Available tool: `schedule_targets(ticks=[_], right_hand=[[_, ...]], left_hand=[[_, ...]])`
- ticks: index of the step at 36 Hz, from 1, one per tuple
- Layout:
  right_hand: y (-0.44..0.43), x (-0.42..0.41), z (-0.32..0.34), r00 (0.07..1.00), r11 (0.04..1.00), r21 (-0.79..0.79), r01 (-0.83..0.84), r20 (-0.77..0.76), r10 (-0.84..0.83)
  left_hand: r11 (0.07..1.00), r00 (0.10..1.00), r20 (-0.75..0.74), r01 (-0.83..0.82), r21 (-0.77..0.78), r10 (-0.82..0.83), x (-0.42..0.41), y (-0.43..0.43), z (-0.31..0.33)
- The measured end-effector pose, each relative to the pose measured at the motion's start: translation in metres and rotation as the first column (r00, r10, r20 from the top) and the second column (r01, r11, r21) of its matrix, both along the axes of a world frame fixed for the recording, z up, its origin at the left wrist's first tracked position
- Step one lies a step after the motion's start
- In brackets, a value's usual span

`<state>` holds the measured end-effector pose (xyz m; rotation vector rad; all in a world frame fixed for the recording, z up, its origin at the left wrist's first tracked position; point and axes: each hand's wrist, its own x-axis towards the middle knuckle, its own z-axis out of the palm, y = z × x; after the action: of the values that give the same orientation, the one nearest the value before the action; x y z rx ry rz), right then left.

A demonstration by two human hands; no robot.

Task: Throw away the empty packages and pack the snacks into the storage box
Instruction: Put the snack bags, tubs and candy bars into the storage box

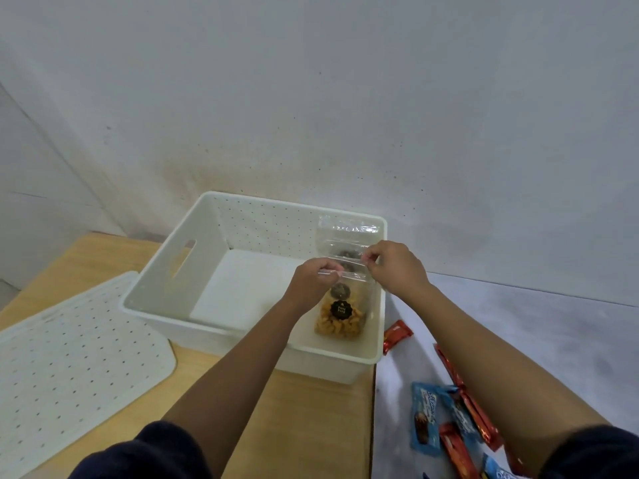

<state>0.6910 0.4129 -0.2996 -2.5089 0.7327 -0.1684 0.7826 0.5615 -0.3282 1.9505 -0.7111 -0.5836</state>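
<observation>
White dotted storage box (193, 271); red (some blue) wrappers (397, 335).

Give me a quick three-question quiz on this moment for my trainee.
1. True or false: the left hand and right hand both pinch the top of the clear snack bag, its lower part inside the storage box.
2. Where does the perforated lid lie? A) on the box B) on the table, left of the box C) inside the box
3. Fill in: the loose packets right of the box are red and ____.
Key: 1 true; 2 B; 3 blue.
</observation>
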Motion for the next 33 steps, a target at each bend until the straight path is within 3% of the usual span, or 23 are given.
schedule_targets(ticks=[9, 19, 26, 33], right_hand=[[-0.001, -0.033, 0.017, 0.994, 0.988, 0.125, -0.094, 0.066, 0.087], [-0.051, -0.125, 0.074, 0.990, 0.999, 0.050, 0.010, 0.138, -0.016], [-0.108, -0.255, 0.098, 0.964, 0.981, 0.048, 0.187, 0.185, -0.193], [-0.161, -0.418, 0.070, 0.894, 0.910, 0.113, 0.399, 0.172, -0.413]], left_hand=[[0.997, 0.980, 0.193, -0.056, 0.052, 0.045, -0.011, 0.008, 0.020], [0.999, 0.924, 0.379, -0.022, -0.044, 0.037, -0.069, -0.047, 0.084], [0.984, 0.915, 0.390, 0.152, -0.089, -0.106, -0.180, -0.119, 0.099], [0.944, 0.910, 0.282, 0.327, -0.033, -0.305, -0.318, -0.174, 0.055]])
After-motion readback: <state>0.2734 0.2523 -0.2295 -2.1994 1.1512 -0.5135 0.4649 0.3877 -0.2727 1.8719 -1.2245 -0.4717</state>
